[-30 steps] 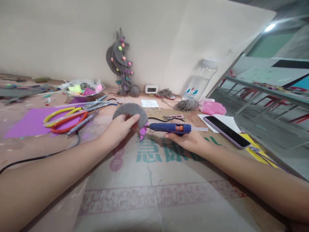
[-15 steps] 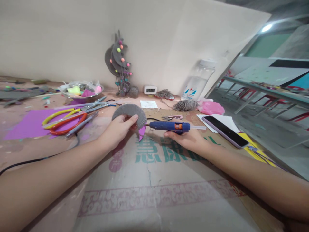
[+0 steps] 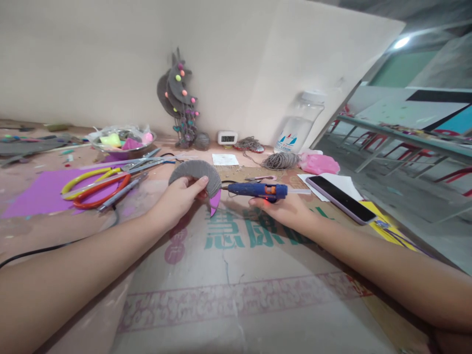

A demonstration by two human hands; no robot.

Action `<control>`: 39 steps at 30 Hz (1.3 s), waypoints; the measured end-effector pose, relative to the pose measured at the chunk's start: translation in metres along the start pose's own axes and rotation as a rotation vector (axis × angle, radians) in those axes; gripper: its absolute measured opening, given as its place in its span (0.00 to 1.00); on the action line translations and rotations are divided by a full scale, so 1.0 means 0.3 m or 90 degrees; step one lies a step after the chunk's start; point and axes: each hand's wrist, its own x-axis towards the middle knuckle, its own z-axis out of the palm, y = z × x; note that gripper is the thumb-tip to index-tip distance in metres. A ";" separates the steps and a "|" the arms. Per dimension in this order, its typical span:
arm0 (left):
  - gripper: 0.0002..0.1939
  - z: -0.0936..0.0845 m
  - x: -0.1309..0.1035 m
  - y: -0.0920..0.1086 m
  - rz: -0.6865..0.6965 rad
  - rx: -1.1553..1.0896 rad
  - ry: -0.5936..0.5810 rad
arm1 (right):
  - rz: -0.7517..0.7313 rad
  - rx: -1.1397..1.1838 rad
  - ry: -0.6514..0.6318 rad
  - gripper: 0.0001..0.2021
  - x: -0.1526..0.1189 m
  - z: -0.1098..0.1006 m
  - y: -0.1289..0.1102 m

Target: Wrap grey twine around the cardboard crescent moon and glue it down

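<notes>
Pinched in my left hand (image 3: 186, 195) is a crescent moon shape (image 3: 199, 170) wrapped in grey yarn, with a bare purple tip (image 3: 215, 203) pointing down. My right hand (image 3: 282, 210) is closed around a blue hot glue gun (image 3: 254, 190). A clear glue stick (image 3: 299, 191) pokes out of its back end, and a small red light glows underneath. The gun's nozzle is at the crescent's right edge, by the border between grey yarn and purple tip; whether it touches I cannot tell. Both hands hover over a flattened cardboard sheet (image 3: 191, 295).
Scissors (image 3: 101, 189) with yellow and red handles lie on purple sheets at left. Behind stand a bowl (image 3: 123, 142), a grey hanging moon ornament (image 3: 179, 93), a timer (image 3: 227, 138), a yarn bundle (image 3: 280, 161) and a water bottle (image 3: 300, 123). A phone (image 3: 341, 199) lies at right.
A red light now shows under the glue gun. Both hands keep nearly the same pose, nozzle still at the crescent's edge. The whole view has shifted slightly.
</notes>
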 end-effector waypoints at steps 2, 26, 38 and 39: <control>0.16 0.000 0.002 -0.003 0.010 -0.001 -0.004 | 0.001 -0.004 0.005 0.13 0.000 0.003 0.006; 0.17 0.002 0.006 0.001 0.038 0.035 0.026 | -0.031 0.182 0.123 0.16 0.021 -0.099 -0.047; 0.18 0.008 0.004 0.005 0.034 0.079 0.033 | 0.042 0.000 0.104 0.16 0.421 -0.065 0.063; 0.19 0.009 0.005 0.005 0.027 0.074 0.035 | 0.047 -0.010 0.096 0.15 0.446 -0.041 0.080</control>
